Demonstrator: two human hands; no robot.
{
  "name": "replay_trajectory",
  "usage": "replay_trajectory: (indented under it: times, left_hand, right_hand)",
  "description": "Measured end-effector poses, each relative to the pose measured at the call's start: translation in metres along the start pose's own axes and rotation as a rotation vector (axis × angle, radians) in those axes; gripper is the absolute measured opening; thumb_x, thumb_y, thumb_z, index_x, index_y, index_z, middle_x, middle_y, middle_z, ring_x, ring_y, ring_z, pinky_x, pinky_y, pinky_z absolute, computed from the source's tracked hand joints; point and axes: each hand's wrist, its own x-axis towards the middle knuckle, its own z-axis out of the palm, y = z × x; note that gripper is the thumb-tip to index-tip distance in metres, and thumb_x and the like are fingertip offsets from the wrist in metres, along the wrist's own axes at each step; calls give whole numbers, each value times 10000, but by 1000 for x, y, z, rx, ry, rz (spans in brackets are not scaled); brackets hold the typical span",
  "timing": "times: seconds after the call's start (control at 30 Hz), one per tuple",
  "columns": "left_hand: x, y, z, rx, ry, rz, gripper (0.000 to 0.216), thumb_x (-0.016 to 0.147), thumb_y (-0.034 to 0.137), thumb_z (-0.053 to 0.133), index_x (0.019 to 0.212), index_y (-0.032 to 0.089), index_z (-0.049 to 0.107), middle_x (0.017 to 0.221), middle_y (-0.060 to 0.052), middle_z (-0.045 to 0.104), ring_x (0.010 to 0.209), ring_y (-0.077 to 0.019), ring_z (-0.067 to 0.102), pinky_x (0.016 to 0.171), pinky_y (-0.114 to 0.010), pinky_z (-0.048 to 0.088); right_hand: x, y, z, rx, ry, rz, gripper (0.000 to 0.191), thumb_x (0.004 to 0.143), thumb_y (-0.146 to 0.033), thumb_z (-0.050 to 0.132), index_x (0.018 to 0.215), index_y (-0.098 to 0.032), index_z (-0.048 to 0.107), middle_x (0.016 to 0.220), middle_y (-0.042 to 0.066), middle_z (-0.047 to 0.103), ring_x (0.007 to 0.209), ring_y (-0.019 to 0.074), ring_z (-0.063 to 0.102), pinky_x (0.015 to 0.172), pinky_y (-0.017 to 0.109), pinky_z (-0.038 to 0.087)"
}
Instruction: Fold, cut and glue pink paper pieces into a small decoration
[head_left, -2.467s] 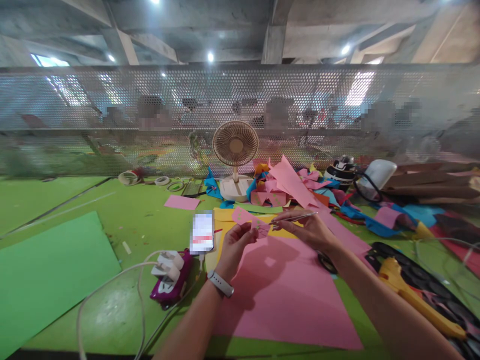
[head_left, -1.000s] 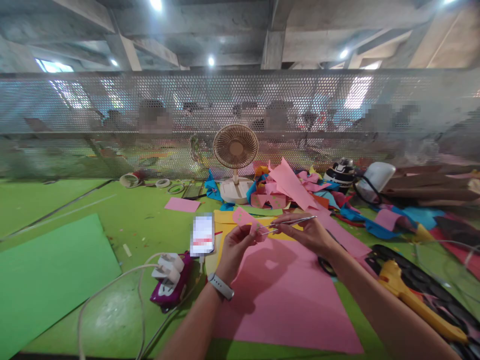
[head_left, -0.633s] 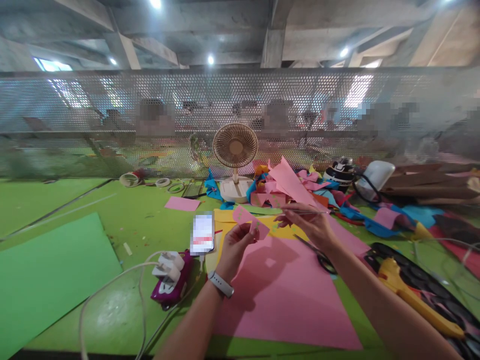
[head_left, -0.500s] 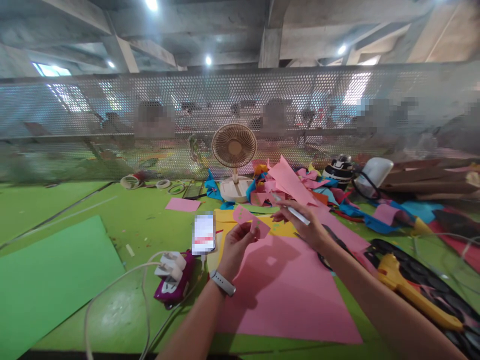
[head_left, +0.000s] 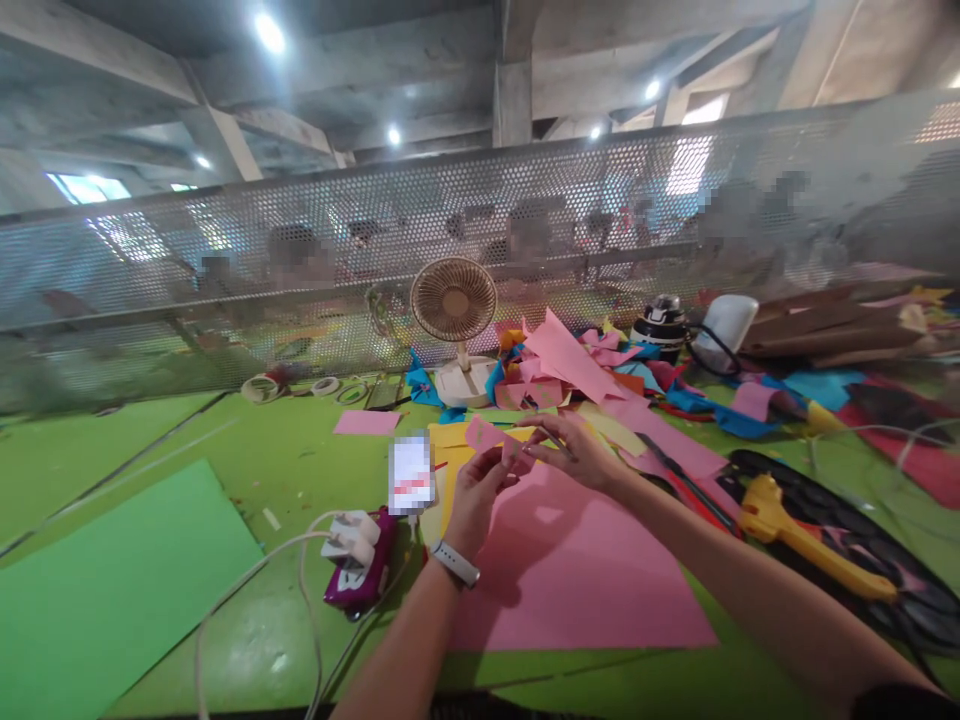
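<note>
My left hand (head_left: 476, 490), with a white watch on the wrist, is closed on a small pink paper piece (head_left: 484, 435) and holds it up above the table. My right hand (head_left: 577, 452) reaches in from the right, and its fingertips pinch the right end of the same piece. No tool shows in my right hand. Beneath both hands a large pink sheet (head_left: 585, 580) lies flat on the green table, partly covering a yellow sheet (head_left: 450, 440).
A phone (head_left: 411, 475) and a purple power strip (head_left: 358, 575) with white plugs sit to the left. A small fan (head_left: 454, 300) stands behind, beside a pile of paper scraps (head_left: 570, 360). To the right are scissors (head_left: 697, 490) and a yellow glue gun (head_left: 802, 530); a green sheet (head_left: 112, 590) lies at far left.
My right hand held thin metal tweezers, swung away to the right, and is back at the pink piece with no tweezers showing. My left hand has stayed in place, and the view has tilted.
</note>
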Motion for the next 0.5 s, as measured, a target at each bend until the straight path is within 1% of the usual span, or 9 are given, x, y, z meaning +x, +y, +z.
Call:
replay_trajectory:
  times: [0.13, 0.3, 0.5]
  left_hand:
    - [0, -2, -1, 33, -12, -12, 242, 709, 333, 704, 877, 159, 684, 869, -68, 679, 794, -176, 633, 690, -261, 472]
    - [1, -6, -4, 118, -13, -4, 226, 711, 319, 708, 861, 150, 694, 805, -64, 690, 721, -153, 622, 670, -247, 467]
    - [3, -4, -3, 73, 7, 25, 221, 686, 274, 732, 858, 141, 691, 791, -48, 684, 720, -157, 611, 676, -262, 476]
  right_hand:
    - [0, 1, 0, 5, -20, -31, 388, 823, -337, 557, 1187, -206, 531, 838, 34, 647, 768, 167, 611, 726, 308, 465]
    - [-1, 1, 0, 19, -30, -62, 375, 817, -342, 566, 1164, -201, 553, 876, 47, 651, 832, 180, 609, 771, 312, 455]
    - [-1, -8, -1, 6, -61, -54, 369, 837, -305, 537, 1194, -215, 540, 884, 46, 648, 819, 170, 605, 758, 298, 453]
